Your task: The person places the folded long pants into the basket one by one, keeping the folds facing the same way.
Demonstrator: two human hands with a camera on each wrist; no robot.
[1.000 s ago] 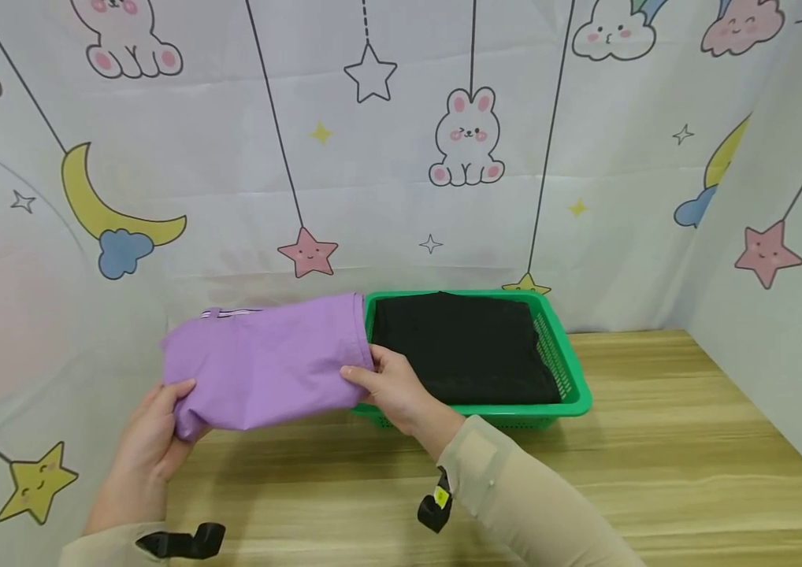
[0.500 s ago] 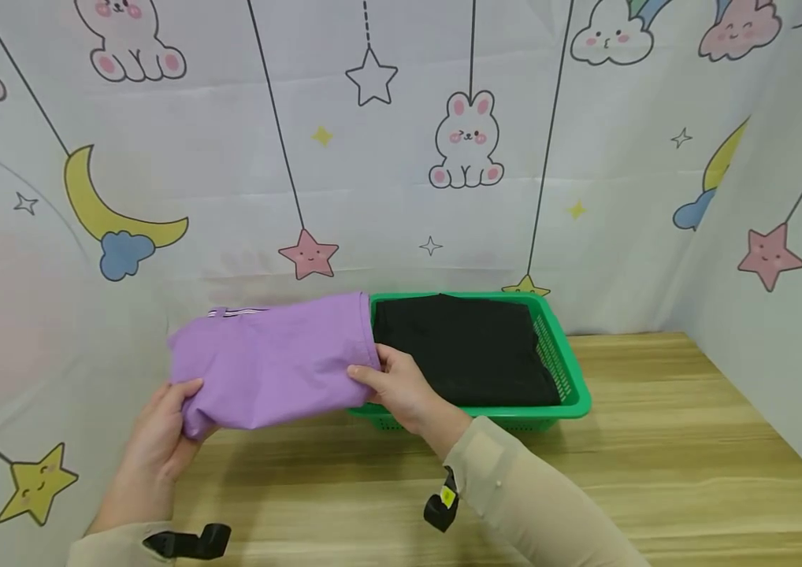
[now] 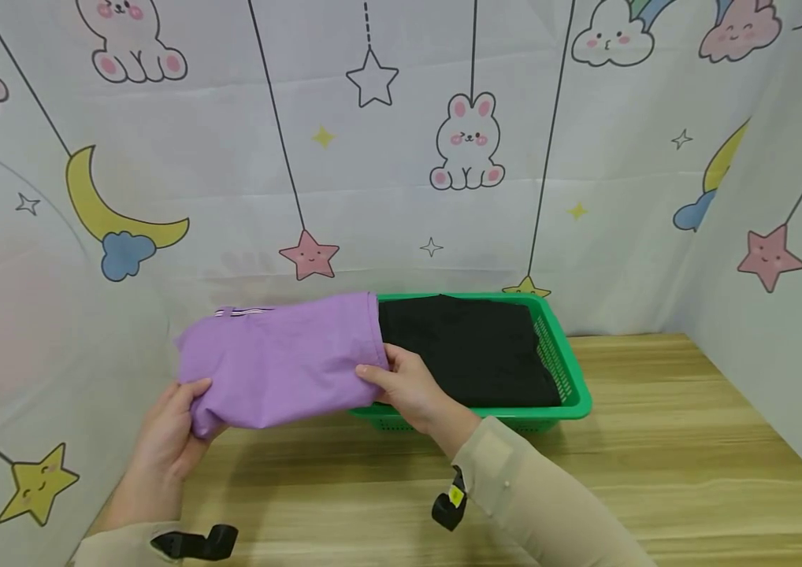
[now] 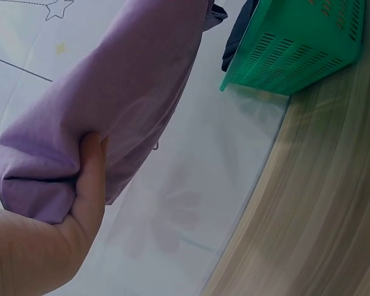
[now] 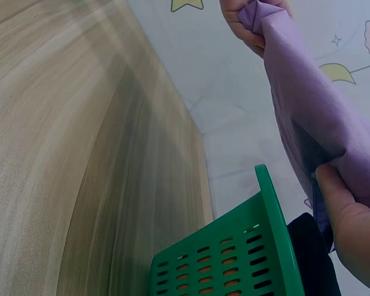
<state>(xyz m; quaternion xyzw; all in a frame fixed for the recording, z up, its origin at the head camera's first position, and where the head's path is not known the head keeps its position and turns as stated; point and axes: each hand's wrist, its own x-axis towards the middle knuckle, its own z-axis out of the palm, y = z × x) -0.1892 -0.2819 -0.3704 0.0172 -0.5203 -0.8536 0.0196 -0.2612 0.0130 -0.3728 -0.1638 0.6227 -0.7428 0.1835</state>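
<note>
A folded purple garment [image 3: 287,362] with a striped strip along its far edge is held up off the table. My left hand [image 3: 174,417] grips its near left corner, thumb on top; in the left wrist view that hand [image 4: 55,234] has bunched folds in its grasp. At the right end my right hand [image 3: 408,386] pinches the edge, thumb above and fingers underneath. The garment's right end overlaps the left side of a green basket [image 3: 574,378]. Inside lies a folded black cloth [image 3: 472,354]. From below, the right wrist view shows a dark patch under the purple garment [image 5: 327,123].
The basket stands on a wood-grain table [image 3: 656,441] against a white printed curtain [image 3: 401,197]. Something orange shows through the basket's slots [image 5: 222,265] in the right wrist view. A side curtain [image 3: 798,339] bounds the table's right.
Both hands have shifted slightly to the right with the purple garment, so it covers more of the basket's left end. The basket and black cloth stay put.
</note>
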